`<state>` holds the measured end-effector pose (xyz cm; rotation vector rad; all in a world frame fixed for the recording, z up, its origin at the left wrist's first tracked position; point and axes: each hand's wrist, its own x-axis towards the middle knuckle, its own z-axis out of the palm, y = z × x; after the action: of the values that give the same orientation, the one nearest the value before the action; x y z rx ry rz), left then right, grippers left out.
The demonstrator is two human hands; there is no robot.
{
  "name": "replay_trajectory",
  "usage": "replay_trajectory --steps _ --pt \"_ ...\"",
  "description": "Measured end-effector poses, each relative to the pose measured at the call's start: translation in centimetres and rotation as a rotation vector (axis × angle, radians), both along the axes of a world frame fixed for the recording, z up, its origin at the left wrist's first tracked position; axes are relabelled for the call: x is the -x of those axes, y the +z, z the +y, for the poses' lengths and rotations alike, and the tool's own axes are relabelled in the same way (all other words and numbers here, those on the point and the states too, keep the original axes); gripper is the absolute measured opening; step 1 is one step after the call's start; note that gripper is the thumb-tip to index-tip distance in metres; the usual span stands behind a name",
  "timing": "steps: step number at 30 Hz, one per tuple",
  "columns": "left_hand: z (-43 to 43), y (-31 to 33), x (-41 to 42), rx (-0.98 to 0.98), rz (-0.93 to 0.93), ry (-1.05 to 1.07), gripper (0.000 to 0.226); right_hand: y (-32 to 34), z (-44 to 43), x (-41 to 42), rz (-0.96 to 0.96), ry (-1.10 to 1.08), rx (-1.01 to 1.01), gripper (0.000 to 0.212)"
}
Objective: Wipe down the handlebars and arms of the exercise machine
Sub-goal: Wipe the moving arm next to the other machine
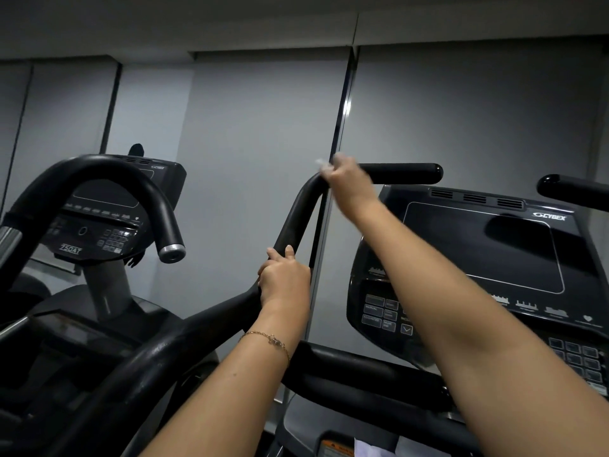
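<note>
Nearest the lens: right forearm (478, 318) reaching up from the lower right, left forearm (230, 374) from bottom centre, thin gold bracelet (271, 339) on the left wrist.

Black padded tubular handlebar (296, 222) of the near exercise machine: comes in from the lower left, climbs steeply to a bend, then runs level to the right and ends in a rounded tip. Left hand (285, 282) grasps the climbing section below the bend, fingers wrapped round the tube. Right hand (349, 184) sits on the bend itself, motion-blurred. Its fingers look clenched over a small pale cloth (321, 164) held against the tube; only a scrap shows.

Key relation: the level section's long axis points straight right from the right fingers, so the free tip lies rightward, and the right hand is the nearer one. Judgement: the next stroke likely slides right along that axis, left hand steadying.

Outward: dark console with blank screen (478, 245) behind the right forearm; second black handle (573, 189) far right; neighbouring machine's console (99, 225) and curved black bar (131, 179) at left; grey wall panels (257, 127) beyond.
</note>
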<state>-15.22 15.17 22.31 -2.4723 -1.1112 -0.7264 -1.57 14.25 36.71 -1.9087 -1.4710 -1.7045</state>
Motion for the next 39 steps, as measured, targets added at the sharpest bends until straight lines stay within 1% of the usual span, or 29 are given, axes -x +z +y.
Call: replay_trajectory --steps 2,3,4,6,7,9,10,11,13,15,20,22,23,24,26,27,28,30,31,32,33,34,36,37,39 --pt "0.1 -0.1 0.0 -0.012 0.017 0.003 0.067 2.2 -0.7 -1.2 0.134 -0.107 -0.201 0.035" --pt "0.1 -0.1 0.0 -0.013 0.021 0.005 0.066 2.7 -0.9 -1.5 0.233 -0.127 -0.266 0.033" --pt "0.1 -0.1 0.0 -0.012 0.026 0.004 0.066 2.7 -0.5 -1.4 0.276 -0.151 -0.275 0.033" --pt "0.0 0.0 0.0 -0.005 0.027 0.001 0.065 1.2 1.0 0.4 0.298 -0.122 -0.196 0.034" --pt "-0.1 0.1 0.0 -0.002 0.023 0.003 0.066 0.1 1.8 1.4 0.273 -0.073 -0.129 0.032" --pt "0.0 0.0 0.0 -0.003 0.019 0.016 0.067 -2.6 3.0 3.3 0.141 -0.016 0.012 0.028" --pt "0.0 0.0 0.0 -0.005 0.018 0.019 0.067 -3.3 2.9 3.9 0.092 0.006 0.046 0.031" --pt "-0.1 0.0 0.1 -0.008 0.017 0.021 0.067 -3.3 2.5 3.8 0.094 0.012 0.04 0.036" --pt "-0.2 0.1 0.2 -0.018 0.018 0.016 0.067 -2.3 1.7 2.8 0.092 0.01 -0.002 0.041" --pt "-0.3 0.2 0.2 -0.025 0.022 0.009 0.068 -1.1 0.5 1.7 0.119 -0.019 -0.096 0.04" --pt "-0.2 0.1 0.2 -0.02 0.034 0.011 0.066 1.1 -4.2 -0.9 0.165 -0.124 -0.294 0.044" --pt "0.0 0.0 0.2 -0.018 0.026 0.003 0.066 1.1 -6.1 -1.9 0.152 -0.199 -0.302 0.043" --pt "0.0 0.1 0.2 -0.021 0.024 0.001 0.065 1.3 -6.9 -2.5 0.176 -0.229 -0.303 0.038" --pt "0.0 0.1 0.2 -0.026 0.025 0.0 0.065 1.3 -7.9 -3.1 0.213 -0.23 -0.367 0.032" --pt "-0.1 0.1 0.4 -0.034 0.031 -0.004 0.064 1.9 -8.7 -3.5 0.335 -0.171 -0.557 0.033" --pt "-0.3 0.1 0.4 -0.035 0.036 -0.011 0.063 2.1 -8.1 -3.5 0.36 -0.126 -0.574 0.033" --pt "-0.3 0.1 0.4 -0.038 0.037 -0.015 0.063 1.9 -7.1 -2.8 0.314 -0.081 -0.512 0.031" --pt "-0.3 0.1 0.2 -0.035 0.026 -0.003 0.064 0.0 -3.6 -0.1 0.197 0.109 -0.198 0.028" --pt "-0.2 0.1 0.0 -0.026 0.019 0.007 0.064 -1.5 -1.9 1.3 0.144 0.139 -0.013 0.03" --pt "-0.1 0.0 -0.2 -0.018 0.015 0.016 0.064 -2.9 -0.5 2.3 0.064 0.096 0.128 0.036" --pt "0.0 0.0 -0.3 -0.016 0.012 0.024 0.064 -3.7 0.1 3.0 0.04 0.085 0.176 0.045" --pt "0.1 -0.1 -0.4 -0.019 0.012 0.027 0.064 -3.7 0.5 2.6 0.026 0.081 0.159 0.048" --pt "0.0 -0.1 -0.4 -0.034 0.017 0.023 0.064 -2.2 -0.1 1.7 0.039 0.009 0.008 0.039" --pt "0.0 -0.1 -0.4 -0.042 0.026 0.019 0.063 -1.1 -0.7 0.9 0.088 -0.023 -0.066 0.035" --pt "-0.2 -0.1 -0.3 -0.057 0.039 0.019 0.062 0.7 -2.4 -0.7 0.113 -0.122 -0.165 0.034"
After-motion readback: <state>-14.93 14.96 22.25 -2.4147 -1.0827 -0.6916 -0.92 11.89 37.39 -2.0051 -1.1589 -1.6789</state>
